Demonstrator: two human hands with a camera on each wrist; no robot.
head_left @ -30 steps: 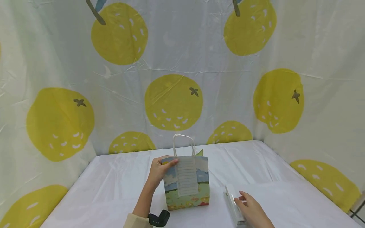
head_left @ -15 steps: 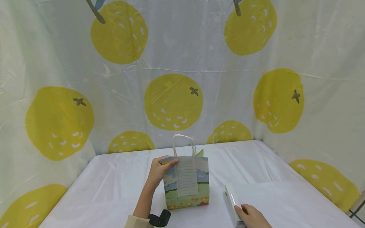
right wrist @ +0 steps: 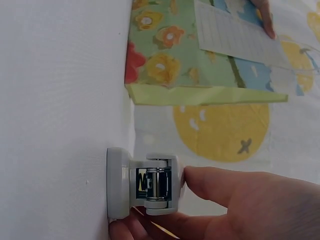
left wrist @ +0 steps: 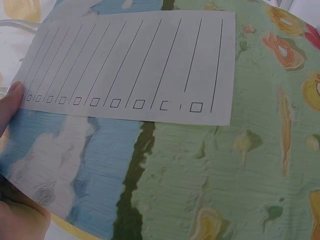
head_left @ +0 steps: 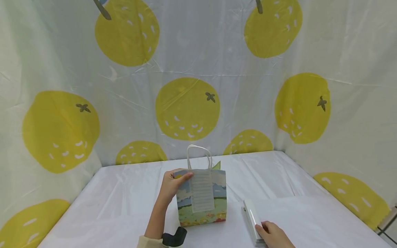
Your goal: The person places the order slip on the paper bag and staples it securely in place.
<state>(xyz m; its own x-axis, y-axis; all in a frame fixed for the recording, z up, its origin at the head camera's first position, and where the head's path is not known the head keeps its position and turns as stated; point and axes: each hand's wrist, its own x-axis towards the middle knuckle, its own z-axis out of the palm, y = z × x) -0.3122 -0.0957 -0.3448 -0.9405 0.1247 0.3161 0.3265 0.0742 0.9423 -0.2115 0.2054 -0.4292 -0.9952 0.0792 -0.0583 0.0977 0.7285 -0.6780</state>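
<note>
A paper gift bag [head_left: 219,206] with a painted meadow and flowers stands upright on the table, its white twisted handle [head_left: 198,147] sticking up. A lined checklist sheet [head_left: 202,193] with small square boxes lies flat against its front. My left hand [head_left: 173,184] pinches the bag's upper left edge, thumb in front at the sheet's edge and fingers behind. To the right of the bag lies a white stapler [head_left: 252,217], seen end-on in the right wrist view with its metal spring showing. My right hand [head_left: 273,235] grips its near end, thumb on top and fingers along the side.
White cloth covers the table [head_left: 130,203]. Behind and at the sides hangs a pale curtain [head_left: 235,93] printed with yellow fruits. A black wrist strap device [head_left: 174,237] sits on my left forearm. A green pointed tip [head_left: 217,165] pokes up behind the bag.
My right hand has come down from just above the stapler and taken hold of it. The left hand and bag have stayed put; the head view has tilted slightly.
</note>
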